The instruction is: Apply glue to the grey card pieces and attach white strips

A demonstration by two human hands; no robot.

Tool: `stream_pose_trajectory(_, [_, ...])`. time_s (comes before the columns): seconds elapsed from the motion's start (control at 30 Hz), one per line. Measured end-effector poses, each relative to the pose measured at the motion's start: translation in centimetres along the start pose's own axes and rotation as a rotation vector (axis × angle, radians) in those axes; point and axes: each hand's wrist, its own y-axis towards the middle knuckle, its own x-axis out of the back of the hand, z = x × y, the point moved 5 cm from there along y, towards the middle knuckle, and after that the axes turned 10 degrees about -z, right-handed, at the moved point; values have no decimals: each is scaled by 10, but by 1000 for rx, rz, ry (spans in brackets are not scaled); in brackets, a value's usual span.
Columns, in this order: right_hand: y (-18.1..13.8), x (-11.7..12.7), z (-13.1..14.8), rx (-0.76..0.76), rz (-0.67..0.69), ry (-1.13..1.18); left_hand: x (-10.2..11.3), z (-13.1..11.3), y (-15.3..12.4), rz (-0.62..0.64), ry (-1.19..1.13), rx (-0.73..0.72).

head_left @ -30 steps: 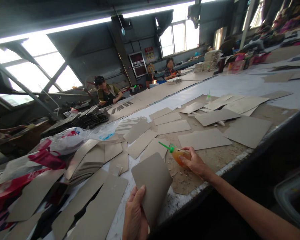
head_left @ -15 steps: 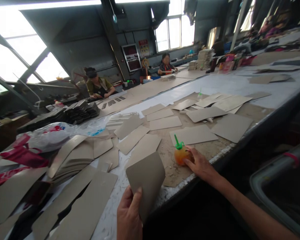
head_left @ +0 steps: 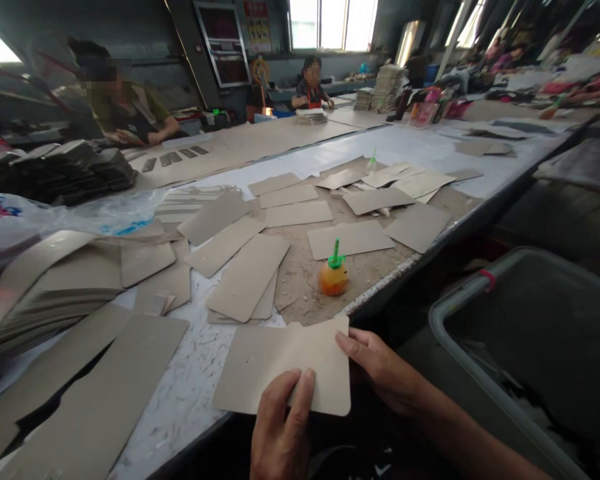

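A beige-grey cardboard panel [head_left: 325,390] with rounded corners is held at the table's near edge, its left part resting over the tabletop. My left hand [head_left: 280,427] grips it from below, with fingers lying on its face. At the right edge, my right hand [head_left: 380,367] pinches the panel near its upper corner. Just beyond stands a round orange squeeze bottle [head_left: 333,280] with a green nozzle, upright and untouched. Left of the bottle, similar panels [head_left: 250,277] overlap one another.
More panels [head_left: 347,239] are scattered on the brown board. Curved stacked sheets [head_left: 70,273] and long cut sheets [head_left: 115,387] lie at left. A grey-rimmed bin [head_left: 440,320] stands at right, below the table. Two people [head_left: 130,113] [head_left: 310,87] sit across the table.
My right hand has let go of the orange bottle and moved to the panel's right edge. The panel has turned from steeply tilted to facing me. The view has shifted right and downward.
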Motion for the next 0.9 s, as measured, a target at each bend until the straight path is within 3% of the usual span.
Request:
stream_pose_trajectory(0.27, [-6, -2, -13, -140, 23, 125, 1, -1, -14, 36, 40, -18])
stream_pose_trajectory(0.57, [-8, -10, -23, -178, 102, 277, 0, 1, -20, 76, 37, -78])
stream_pose_trajectory(0.9, [0, -16, -36, -238, 116, 376, -3, 2, -22, -6, 6, -11])
